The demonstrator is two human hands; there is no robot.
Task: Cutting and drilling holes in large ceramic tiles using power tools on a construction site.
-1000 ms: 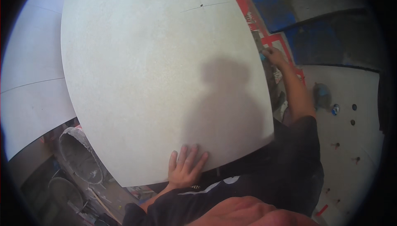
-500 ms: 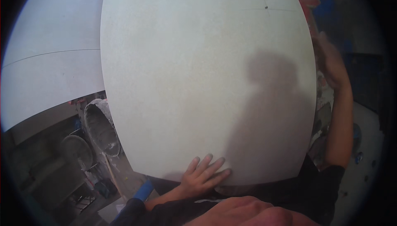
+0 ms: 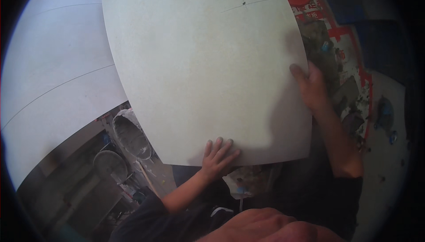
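Note:
A large pale tile (image 3: 199, 74) fills the middle of the view, with a small dark spot and crossing thin lines near its top. My left hand (image 3: 215, 161) is at the tile's lower edge, its fingers spread over the face and its thumb mostly hidden below the edge. On the right edge, my right hand (image 3: 313, 85) grips the tile with the thumb on the face; its other fingers are hidden behind. A shadow falls across the tile's right and lower parts.
More pale panels (image 3: 62, 65) with thin dark joints extend at the left. Below them are a mortar-caked bucket (image 3: 133, 136) and a round grey container (image 3: 110, 166). Red-and-white printed sheeting (image 3: 349, 60) and dark debris (image 3: 347, 96) lie at the right.
The tile has shifted left and upward in view and tilted slightly. My right hand has moved inward and down along its right edge, its thumb now showing on the face.

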